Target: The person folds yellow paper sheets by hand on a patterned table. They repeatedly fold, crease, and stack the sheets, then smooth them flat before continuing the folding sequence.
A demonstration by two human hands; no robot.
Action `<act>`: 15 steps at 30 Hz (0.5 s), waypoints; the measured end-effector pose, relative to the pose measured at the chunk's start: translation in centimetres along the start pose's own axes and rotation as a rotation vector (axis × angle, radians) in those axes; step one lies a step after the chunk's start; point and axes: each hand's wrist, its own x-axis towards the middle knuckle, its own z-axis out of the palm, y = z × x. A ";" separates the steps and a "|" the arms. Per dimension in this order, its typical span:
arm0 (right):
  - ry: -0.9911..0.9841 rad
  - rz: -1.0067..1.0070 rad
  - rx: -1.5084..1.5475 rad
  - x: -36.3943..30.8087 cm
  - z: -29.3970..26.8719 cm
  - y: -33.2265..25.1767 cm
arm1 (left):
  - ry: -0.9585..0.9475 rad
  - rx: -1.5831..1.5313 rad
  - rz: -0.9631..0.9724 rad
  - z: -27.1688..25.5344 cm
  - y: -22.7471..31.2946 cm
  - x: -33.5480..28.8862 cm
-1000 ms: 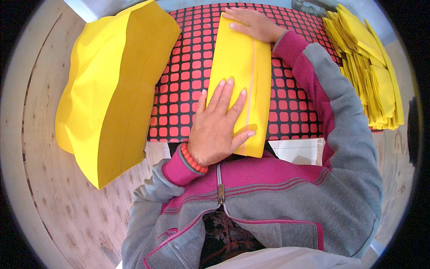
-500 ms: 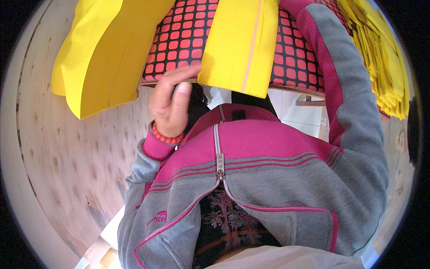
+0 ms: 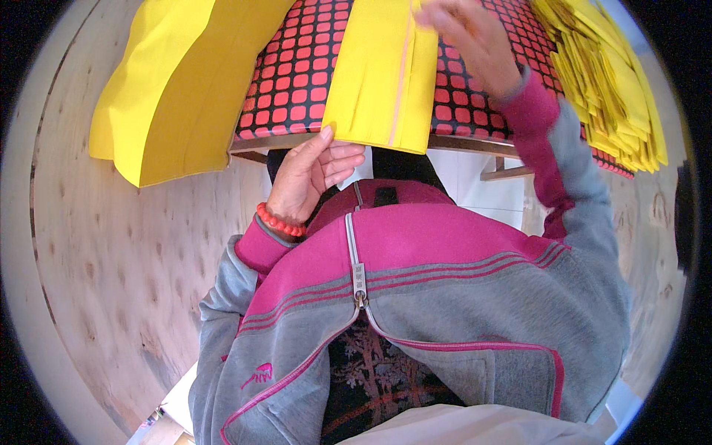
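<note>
A long folded yellow fabric strip (image 3: 371,89) with a pale pink line along it lies across the table, its near end reaching over the front edge. My left hand (image 3: 308,174) is at that end's left corner, palm up. Its thumb touches the corner, and the fingers stretch out just below the edge. Above the far right side of the strip is my right hand (image 3: 478,44), slightly blurred, with fingers extended and nothing visible in them. Whether its fingertips touch the fabric I cannot tell.
A red-and-black checked cover (image 3: 285,96) lies on the table. On the left, a wide yellow fabric piece (image 3: 189,96) hangs over the edge. A thick pile of yellow pieces (image 3: 604,89) sits at the right. Pale wooden boards (image 3: 133,282) show at the left.
My right hand has come back from the far end into view. The left hand has turned palm up and moved down to the strip's near corner. The strip sits slightly further left.
</note>
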 end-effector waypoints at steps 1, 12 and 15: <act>-0.058 0.090 0.079 -2.3 -0.1 -1.5 | 0.001 0.002 -0.014 0.3 0.1 0.1; -0.247 0.564 0.663 -15.5 3.4 -6.9 | -0.027 0.004 -0.125 1.3 0.2 0.5; -0.173 0.417 0.605 -14.4 2.2 -7.6 | -0.107 0.108 -0.134 0.3 0.3 -0.5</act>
